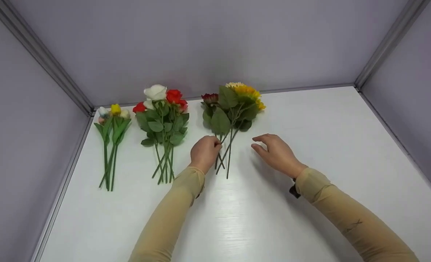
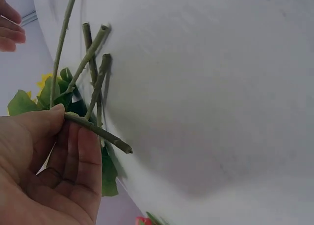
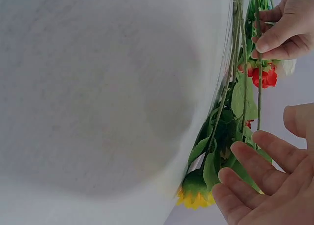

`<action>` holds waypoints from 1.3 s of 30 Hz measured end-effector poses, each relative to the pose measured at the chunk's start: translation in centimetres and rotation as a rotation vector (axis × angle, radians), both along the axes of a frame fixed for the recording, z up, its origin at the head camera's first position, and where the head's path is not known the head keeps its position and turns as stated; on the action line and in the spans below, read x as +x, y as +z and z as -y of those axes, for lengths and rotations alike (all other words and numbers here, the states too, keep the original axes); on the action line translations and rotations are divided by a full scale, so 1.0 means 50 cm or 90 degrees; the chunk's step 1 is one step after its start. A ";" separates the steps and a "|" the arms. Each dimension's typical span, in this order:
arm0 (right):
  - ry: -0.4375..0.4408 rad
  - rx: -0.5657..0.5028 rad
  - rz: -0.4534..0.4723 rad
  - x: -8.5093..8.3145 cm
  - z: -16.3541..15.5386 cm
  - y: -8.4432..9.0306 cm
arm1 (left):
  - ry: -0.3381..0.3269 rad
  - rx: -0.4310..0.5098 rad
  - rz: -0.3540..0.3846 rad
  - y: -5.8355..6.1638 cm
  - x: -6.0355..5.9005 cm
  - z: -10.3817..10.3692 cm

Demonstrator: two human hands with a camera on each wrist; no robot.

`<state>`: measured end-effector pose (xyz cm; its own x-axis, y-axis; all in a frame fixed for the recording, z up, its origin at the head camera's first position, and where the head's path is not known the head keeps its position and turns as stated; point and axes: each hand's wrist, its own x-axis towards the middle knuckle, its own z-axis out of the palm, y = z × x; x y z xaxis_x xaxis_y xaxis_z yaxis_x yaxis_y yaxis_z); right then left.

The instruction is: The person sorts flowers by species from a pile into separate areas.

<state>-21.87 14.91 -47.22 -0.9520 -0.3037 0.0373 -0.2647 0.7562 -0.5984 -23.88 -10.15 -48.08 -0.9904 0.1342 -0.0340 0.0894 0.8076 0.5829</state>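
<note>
My left hand (image 1: 205, 151) pinches a green flower stem (image 2: 109, 137) between thumb and fingers; the left wrist view shows its cut end sticking out. That stem belongs to a bunch with yellow flowers (image 1: 248, 91), a dark red bloom (image 1: 210, 98), a pale bloom and broad leaves (image 1: 220, 122). Several other stems (image 1: 229, 156) cross on the white table beside the hand. To the right of the bunch, my right hand (image 1: 279, 153) is held with fingers spread and thumb apart, holding nothing. In the right wrist view its fingers (image 3: 265, 171) appear near the leaves.
Left of the bunch lies a group of red and white roses (image 1: 156, 92) with leafy stems. Farther left are tulips (image 1: 115, 109) in yellow and pale colours. Grey panels (image 1: 215, 43) wall in the white table (image 1: 346, 145) at the back and both sides.
</note>
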 end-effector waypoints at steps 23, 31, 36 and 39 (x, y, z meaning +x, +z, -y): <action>0.009 -0.006 0.028 0.016 -0.001 -0.001 | 0.010 0.020 0.032 -0.013 0.007 -0.014; 0.008 -0.006 0.022 0.018 -0.002 -0.002 | 0.009 0.025 0.027 -0.020 0.009 -0.032; 0.011 -0.006 0.010 0.018 -0.005 -0.003 | 0.018 0.022 0.023 -0.021 0.010 -0.035; 0.015 -0.005 0.009 0.018 -0.007 -0.004 | 0.021 0.028 0.026 -0.021 0.012 -0.035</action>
<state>-20.96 15.28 -47.40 -0.9453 -0.3251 0.0270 -0.2737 0.7453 -0.6079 -23.27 -8.42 -49.11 -0.9921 0.1040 -0.0695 0.0386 0.7831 0.6207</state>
